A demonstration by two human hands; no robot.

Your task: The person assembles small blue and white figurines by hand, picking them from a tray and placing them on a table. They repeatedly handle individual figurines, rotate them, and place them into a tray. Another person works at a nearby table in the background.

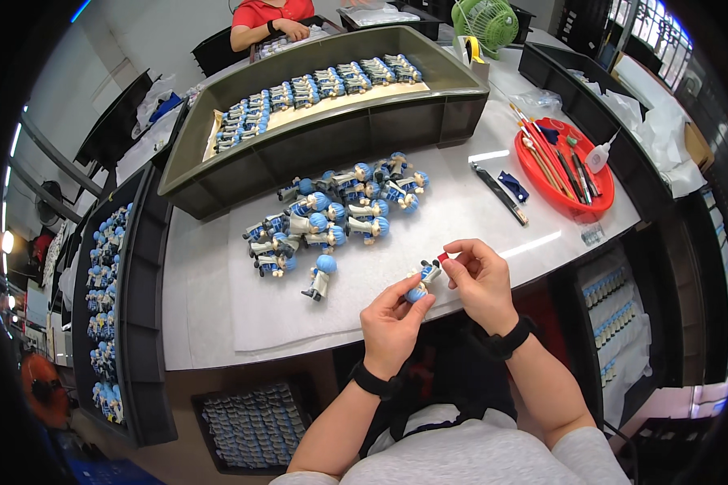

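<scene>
Near the table's front edge, my left hand point(393, 327) grips a small blue-haired figurine point(429, 272) by its head end, with the feet pointing up and to the right. My right hand point(485, 284) pinches a small red piece point(443, 257) between thumb and fingertips, close beside the figurine's feet. Whether the red piece touches the feet I cannot tell. To the left, a single figurine point(320, 279) lies on the white foam sheet point(271, 323). Behind it is a loose pile of similar figurines point(332, 212), with blue hair and blue-and-white clothes.
A large grey bin point(332, 121) with rows of figurines stands behind the pile. At right are a red tray point(578, 212) of brushes and a bottle, plus a dark pen-like tool point(500, 194). Figurine-filled black crates point(141, 323) flank the table. Across it sits another person point(271, 20).
</scene>
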